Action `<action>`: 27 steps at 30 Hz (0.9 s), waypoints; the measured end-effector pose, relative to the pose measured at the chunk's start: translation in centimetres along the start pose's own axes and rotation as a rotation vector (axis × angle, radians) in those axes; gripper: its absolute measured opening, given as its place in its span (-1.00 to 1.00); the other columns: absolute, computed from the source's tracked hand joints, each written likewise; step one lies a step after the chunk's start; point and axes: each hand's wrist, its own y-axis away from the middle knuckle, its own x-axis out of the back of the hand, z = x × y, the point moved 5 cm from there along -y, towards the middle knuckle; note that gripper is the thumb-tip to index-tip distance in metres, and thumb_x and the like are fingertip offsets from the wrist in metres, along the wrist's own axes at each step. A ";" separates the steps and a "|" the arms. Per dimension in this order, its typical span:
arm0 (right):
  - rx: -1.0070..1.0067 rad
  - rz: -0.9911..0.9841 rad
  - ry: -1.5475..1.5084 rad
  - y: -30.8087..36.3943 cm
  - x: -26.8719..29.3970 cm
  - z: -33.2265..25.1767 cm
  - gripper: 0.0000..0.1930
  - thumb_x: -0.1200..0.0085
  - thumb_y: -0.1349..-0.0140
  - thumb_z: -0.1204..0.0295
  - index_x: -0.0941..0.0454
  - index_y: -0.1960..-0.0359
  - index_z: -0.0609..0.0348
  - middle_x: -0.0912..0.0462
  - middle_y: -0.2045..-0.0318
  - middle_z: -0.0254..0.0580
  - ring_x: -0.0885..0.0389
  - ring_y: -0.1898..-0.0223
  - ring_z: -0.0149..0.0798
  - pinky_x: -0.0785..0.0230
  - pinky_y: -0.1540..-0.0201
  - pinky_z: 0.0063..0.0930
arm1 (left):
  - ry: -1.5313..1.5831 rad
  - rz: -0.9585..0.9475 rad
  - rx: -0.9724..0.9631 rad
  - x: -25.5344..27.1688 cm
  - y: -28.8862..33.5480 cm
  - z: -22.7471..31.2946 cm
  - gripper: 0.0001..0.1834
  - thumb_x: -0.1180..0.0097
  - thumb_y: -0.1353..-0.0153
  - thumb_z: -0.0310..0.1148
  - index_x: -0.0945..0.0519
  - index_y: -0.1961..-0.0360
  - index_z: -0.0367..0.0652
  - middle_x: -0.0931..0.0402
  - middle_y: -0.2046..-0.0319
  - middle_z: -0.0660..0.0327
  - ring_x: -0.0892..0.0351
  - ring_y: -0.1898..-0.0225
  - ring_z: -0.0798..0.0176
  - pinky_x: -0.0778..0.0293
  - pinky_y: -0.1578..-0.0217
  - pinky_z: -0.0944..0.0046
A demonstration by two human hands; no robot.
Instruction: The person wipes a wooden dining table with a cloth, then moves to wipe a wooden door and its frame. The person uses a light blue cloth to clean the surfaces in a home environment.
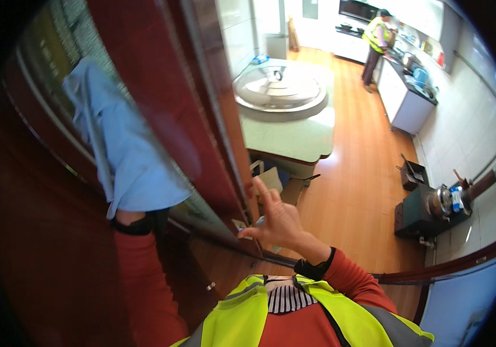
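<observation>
A light blue cloth (129, 147) lies over my left hand (129, 217), against the frosted glass panel (89, 34) of a dark red door (144, 63). Only the wrist shows below the cloth; the fingers are hidden under it. My right hand (280, 220) is at the edge of the door, index finger and thumb stretched out and apart. Nothing shows in its grasp. Whether its fingertips touch the door edge, I cannot tell.
Beyond the doorway stands a green-topped table (285, 136) bearing a large round metal lid (280, 89). A dark stove (427, 211) stands by the right wall. Farther off, a person (377, 43) in a yellow vest is at the kitchen counter (401, 72).
</observation>
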 end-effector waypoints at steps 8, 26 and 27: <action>-0.048 0.024 -0.127 -1.3 0.4 -0.9 0.06 -0.48 0.27 -0.06 -0.19 -0.28 0.06 -0.58 0.02 -0.12 -0.66 0.20 -0.04 -0.50 0.22 -0.29 | 0.015 -0.009 -0.005 -0.3 -0.3 0.3 -0.58 0.00 -0.18 -0.18 -0.29 0.00 -0.13 -0.31 0.08 0.23 -0.31 0.06 0.22 -0.24 -0.02 0.32; 0.053 0.098 -0.109 -0.7 1.7 -1.9 -0.10 -0.35 0.11 -0.01 -0.23 -0.20 0.24 -0.63 0.25 0.07 -0.63 0.28 0.09 -0.47 0.31 -0.19 | 0.049 -0.061 0.028 0.0 -0.2 0.1 -0.57 0.04 -0.23 -0.16 -0.28 -0.06 -0.11 -0.31 0.02 0.25 -0.31 0.01 0.25 -0.22 -0.07 0.33; 0.052 0.101 -0.111 -0.8 1.7 -1.9 -0.10 -0.35 0.11 -0.01 -0.23 -0.20 0.23 -0.63 0.25 0.07 -0.63 0.28 0.10 -0.47 0.31 -0.19 | 0.045 -0.064 0.029 0.0 -0.2 0.1 -0.56 0.04 -0.23 -0.16 -0.28 -0.07 -0.11 -0.31 0.02 0.25 -0.31 0.01 0.25 -0.22 -0.07 0.33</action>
